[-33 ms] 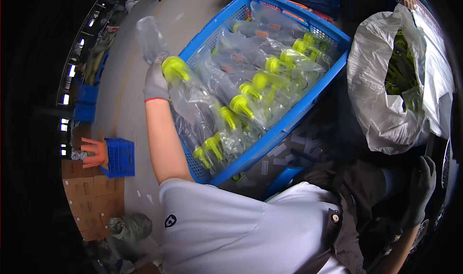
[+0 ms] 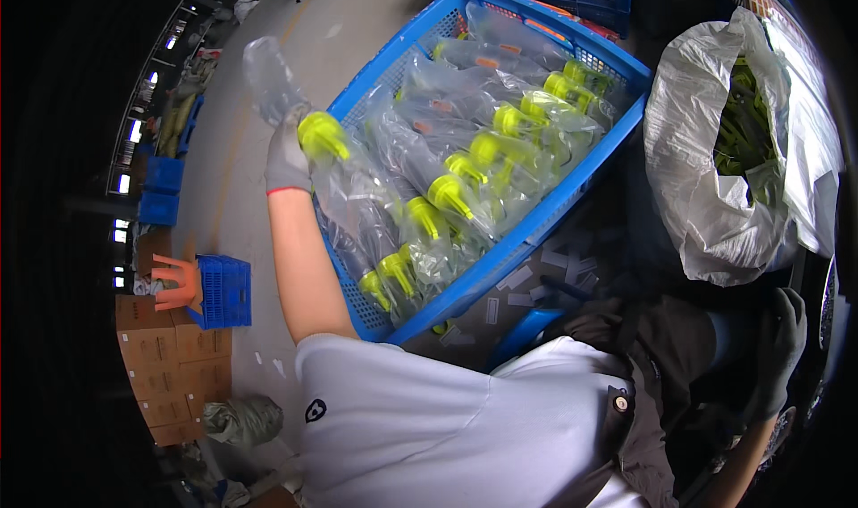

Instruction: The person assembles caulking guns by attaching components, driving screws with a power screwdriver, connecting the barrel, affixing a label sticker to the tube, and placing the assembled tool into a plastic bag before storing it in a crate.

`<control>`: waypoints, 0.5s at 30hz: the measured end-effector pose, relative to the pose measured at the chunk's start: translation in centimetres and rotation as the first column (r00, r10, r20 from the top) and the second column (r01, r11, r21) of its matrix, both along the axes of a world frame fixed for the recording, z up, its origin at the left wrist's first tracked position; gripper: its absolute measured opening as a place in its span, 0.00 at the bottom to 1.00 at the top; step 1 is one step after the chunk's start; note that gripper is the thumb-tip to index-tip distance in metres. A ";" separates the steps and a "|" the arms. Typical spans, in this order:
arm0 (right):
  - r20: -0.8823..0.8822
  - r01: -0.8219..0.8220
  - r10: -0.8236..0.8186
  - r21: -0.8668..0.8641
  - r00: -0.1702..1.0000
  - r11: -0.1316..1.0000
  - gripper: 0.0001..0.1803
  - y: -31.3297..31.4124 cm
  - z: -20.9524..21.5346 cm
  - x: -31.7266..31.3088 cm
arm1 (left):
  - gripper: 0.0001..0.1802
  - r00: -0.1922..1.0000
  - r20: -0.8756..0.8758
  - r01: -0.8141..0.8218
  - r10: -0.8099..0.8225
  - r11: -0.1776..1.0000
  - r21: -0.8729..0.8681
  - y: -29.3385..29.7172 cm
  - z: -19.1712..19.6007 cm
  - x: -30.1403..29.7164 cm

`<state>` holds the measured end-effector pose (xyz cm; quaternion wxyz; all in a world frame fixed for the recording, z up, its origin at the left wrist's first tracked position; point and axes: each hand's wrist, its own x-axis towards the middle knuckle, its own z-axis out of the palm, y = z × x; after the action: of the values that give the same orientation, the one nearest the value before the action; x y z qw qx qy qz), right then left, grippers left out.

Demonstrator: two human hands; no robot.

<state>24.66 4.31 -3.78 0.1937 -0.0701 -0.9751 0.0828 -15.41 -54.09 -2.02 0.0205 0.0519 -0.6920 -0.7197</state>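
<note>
Brown cardboard boxes [image 2: 161, 365] stacked at floor's left edge; white paper labels [image 2: 523, 280] scattered beside blue crate [image 2: 500, 267].

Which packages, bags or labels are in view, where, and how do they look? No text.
Clear plastic sleeves: in the blue crate, centre, wrapping bottles with yellow-green pump tops.
Grey-white plastic bag: upper right, open, with green parts inside.
Cardboard boxes: lower left, brown, stacked.
Small white slips: on the floor below the crate, rectangular.
Left hand: gloved, its grip on a clear bottle.

Clear spray bottle [image 2: 273, 83] with yellow-green trigger top, tilted, held beside the crate.
</note>
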 end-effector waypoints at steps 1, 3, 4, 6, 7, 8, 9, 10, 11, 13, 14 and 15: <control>0.009 0.008 -0.008 -0.010 1.000 1.000 0.16 -0.6 0.0 -0.2 | 0.12 0.999 -0.002 -0.034 0.034 0.999 -0.018 -0.9 -0.1 0.5; 0.036 0.013 -0.011 -0.039 0.999 0.999 0.18 -1.2 -0.1 -0.1 | 0.11 0.993 -0.076 -0.087 0.087 0.996 0.003 -0.7 -0.8 0.7; 0.074 0.013 -0.008 -0.070 0.997 0.997 0.20 -1.4 -0.1 0.3 | 0.11 0.994 -0.086 -0.075 0.075 0.997 0.006 -0.4 -1.0 0.3; 0.027 0.030 -0.030 -0.016 0.999 0.999 0.19 -1.5 -0.6 1.4 | 0.10 0.988 0.048 0.133 -0.143 0.976 0.170 1.7 -1.8 -2.1; 0.024 0.064 -0.064 -0.003 0.998 0.998 0.19 -1.6 -0.9 1.9 | 0.10 0.984 0.027 0.171 -0.179 0.967 0.187 3.6 -3.2 -4.0; 0.017 0.092 -0.092 0.005 0.996 0.996 0.19 -1.7 -1.2 2.7 | 0.10 0.962 -0.025 0.271 -0.272 0.937 0.221 5.9 -4.1 -5.1; 0.015 0.110 -0.110 0.005 0.994 0.994 0.19 -1.7 -1.5 3.6 | 0.10 0.928 -0.080 0.371 -0.363 0.894 0.251 8.4 -5.1 -6.3; 0.029 0.146 -0.146 0.013 0.989 0.989 0.20 -1.7 -1.8 4.8 | 0.12 0.934 -0.034 0.349 -0.356 0.887 0.304 13.2 -5.9 -6.7; 0.039 0.188 -0.188 0.014 0.981 0.982 0.20 -2.2 -1.6 5.7 | 0.12 0.929 0.003 0.349 -0.370 0.880 0.322 16.7 -6.6 -7.5; 0.054 0.262 -0.262 0.010 0.964 0.965 0.20 -3.5 -1.1 7.1 | 0.13 0.912 0.032 0.372 -0.409 0.857 0.357 22.1 -8.6 -10.1; 0.055 0.292 -0.292 -0.001 0.955 0.956 0.20 -4.1 -1.1 7.9 | 0.11 0.912 0.050 0.363 -0.407 0.858 0.363 24.1 -10.2 -12.1; 0.060 0.340 -0.339 -0.020 0.939 0.940 0.19 -4.7 -1.3 8.7 | 0.11 0.912 0.069 0.353 -0.404 0.859 0.371 26.2 -11.8 -14.3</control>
<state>33.39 -0.38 -5.13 0.1766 -0.2423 -0.9521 0.0607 -29.69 -27.92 -13.80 -0.1814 -0.0307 -0.5489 -0.8154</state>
